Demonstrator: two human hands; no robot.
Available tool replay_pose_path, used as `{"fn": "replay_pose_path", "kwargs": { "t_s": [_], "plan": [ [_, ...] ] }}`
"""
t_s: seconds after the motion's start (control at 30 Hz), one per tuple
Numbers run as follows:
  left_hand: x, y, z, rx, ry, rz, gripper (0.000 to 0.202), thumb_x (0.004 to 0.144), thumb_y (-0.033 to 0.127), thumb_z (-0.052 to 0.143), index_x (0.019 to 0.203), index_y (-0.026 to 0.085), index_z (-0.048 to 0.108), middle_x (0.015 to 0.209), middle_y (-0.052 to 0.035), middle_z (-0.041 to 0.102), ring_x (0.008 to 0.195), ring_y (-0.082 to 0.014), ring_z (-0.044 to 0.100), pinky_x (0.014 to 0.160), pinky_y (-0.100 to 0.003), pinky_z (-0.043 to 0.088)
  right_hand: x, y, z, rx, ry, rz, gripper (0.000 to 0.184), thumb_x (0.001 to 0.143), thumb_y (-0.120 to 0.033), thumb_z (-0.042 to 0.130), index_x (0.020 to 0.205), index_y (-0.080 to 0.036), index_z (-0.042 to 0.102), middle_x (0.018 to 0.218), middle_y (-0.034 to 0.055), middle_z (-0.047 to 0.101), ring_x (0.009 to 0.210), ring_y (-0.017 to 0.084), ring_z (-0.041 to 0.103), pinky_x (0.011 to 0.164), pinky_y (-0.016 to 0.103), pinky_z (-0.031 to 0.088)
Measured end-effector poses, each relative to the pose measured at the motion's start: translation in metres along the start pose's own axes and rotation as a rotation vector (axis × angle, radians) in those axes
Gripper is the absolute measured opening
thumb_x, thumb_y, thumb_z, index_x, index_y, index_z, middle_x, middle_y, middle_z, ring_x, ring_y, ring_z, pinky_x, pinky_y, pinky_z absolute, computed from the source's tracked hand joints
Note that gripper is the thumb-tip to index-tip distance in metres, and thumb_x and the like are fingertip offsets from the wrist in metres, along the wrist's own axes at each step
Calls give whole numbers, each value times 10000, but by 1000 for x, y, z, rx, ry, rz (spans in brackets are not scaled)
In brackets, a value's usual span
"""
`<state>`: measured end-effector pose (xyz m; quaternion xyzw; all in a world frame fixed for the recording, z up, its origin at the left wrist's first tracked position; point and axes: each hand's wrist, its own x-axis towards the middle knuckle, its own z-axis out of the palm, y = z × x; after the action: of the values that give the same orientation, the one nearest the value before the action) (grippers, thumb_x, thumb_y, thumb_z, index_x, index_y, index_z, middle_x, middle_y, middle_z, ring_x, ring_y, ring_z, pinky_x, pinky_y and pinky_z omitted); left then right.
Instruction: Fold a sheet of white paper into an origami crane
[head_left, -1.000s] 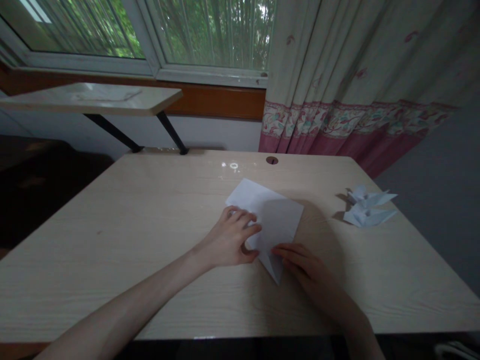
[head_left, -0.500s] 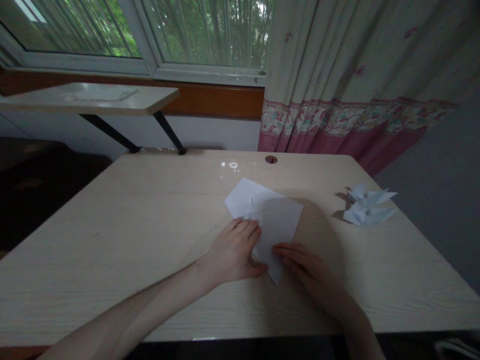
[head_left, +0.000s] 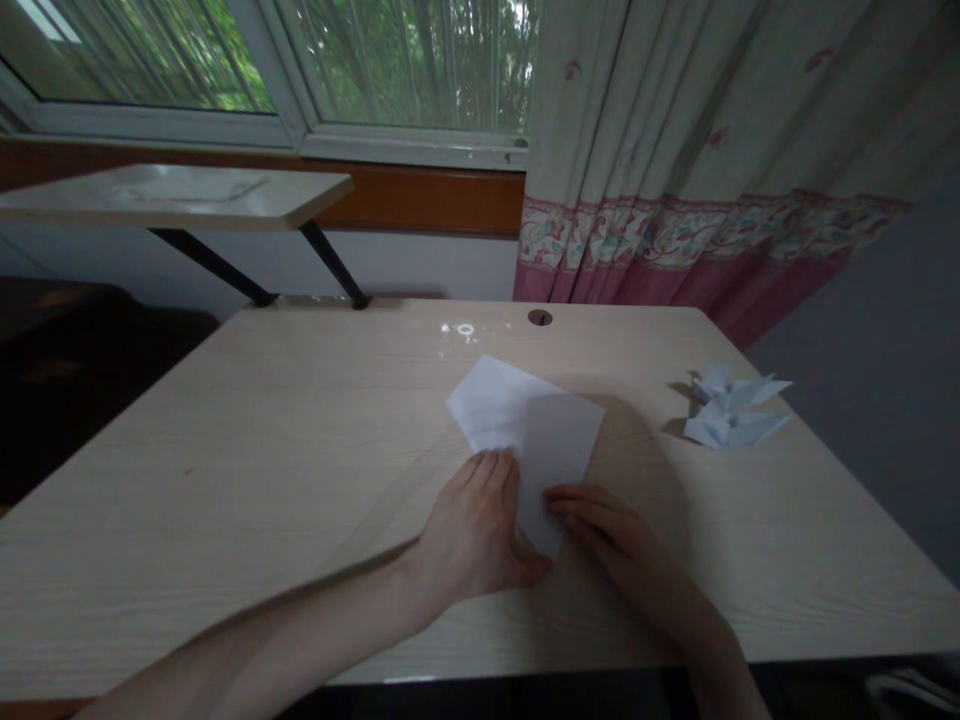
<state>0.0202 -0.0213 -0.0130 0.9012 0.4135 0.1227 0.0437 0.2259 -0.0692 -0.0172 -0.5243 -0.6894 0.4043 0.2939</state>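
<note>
A folded white paper lies flat on the pale wooden desk, pointing toward me. My left hand lies flat over the paper's left edge near its lower tip, fingers stretched out together and pressing down. My right hand rests palm down on the desk at the paper's lower right, its fingertips touching the edge close to the tip. Neither hand grips anything.
Folded white paper figures sit near the desk's right edge. A round cable hole is at the back of the desk. A smaller tabletop on black legs stands behind at left, under the window. A patterned curtain hangs at right.
My left hand has slid down along the paper's left edge toward me, from near the upper left corner to near the lower tip. The right hand has hardly moved.
</note>
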Motion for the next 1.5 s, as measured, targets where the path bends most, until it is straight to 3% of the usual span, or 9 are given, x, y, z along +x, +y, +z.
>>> {"fn": "replay_pose_path", "kwargs": {
  "t_s": [0.4,0.6,0.67,0.73,0.83,1.03,1.17,1.5],
  "plan": [
    [2,5,-2,14,-13,-55,950,460,717,684,1143,75,533,1122,-189,574,1024,-362,531,944,-468,424,1,3,0,-10,1,-15,238,953,-273,470,1077,-271,674,1229,31,622,1151,181,549,1026,369,420],
    [8,-8,-10,36,-36,54,938,508,786,648,1128,88,563,1137,-184,590,1014,-353,551,919,-454,431,1,3,-1,-12,7,-12,243,955,-284,463,1075,-275,676,1218,30,626,1142,184,554,1018,370,422],
    [12,-18,-18,10,-83,152,753,649,714,627,1085,102,591,1119,-163,608,1020,-329,562,921,-427,428,2,3,-1,-9,3,-17,248,958,-291,457,1076,-273,675,1219,31,624,1140,181,555,1019,363,421],
    [16,-28,-26,-35,-106,224,657,704,669,624,1066,121,601,1088,-135,619,1003,-311,571,920,-424,422,2,3,-1,-7,0,-17,251,961,-299,451,1069,-270,676,1216,33,626,1139,181,556,1013,359,426],
    [20,-41,-31,-98,-125,263,581,749,604,631,1078,126,598,1078,-124,620,998,-301,569,900,-419,425,2,4,-1,-11,6,-1,256,963,-320,447,1070,-268,674,1218,38,626,1143,187,555,1015,370,424],
    [25,-59,-29,-232,-108,302,239,898,281,522,1099,191,614,1106,-74,628,1038,-230,564,941,-378,375,2,4,-1,-23,8,3,256,963,-319,447,1066,-260,673,1209,42,629,1143,189,552,1035,386,408],
    [28,-70,-29,-278,-114,298,245,899,198,507,1103,258,628,1120,-25,628,1064,-198,546,965,-371,327,3,6,0,-25,18,15,270,964,-351,436,1065,-265,671,1208,49,626,1145,199,550,1030,406,412],
    [30,-76,-29,-299,-119,265,255,852,220,576,1080,310,646,1114,1,622,1069,-197,521,964,-375,281,3,4,0,-7,29,25,282,962,-371,437,1050,-260,681,1197,52,637,1124,202,566,1012,395,424]
  ]
}}
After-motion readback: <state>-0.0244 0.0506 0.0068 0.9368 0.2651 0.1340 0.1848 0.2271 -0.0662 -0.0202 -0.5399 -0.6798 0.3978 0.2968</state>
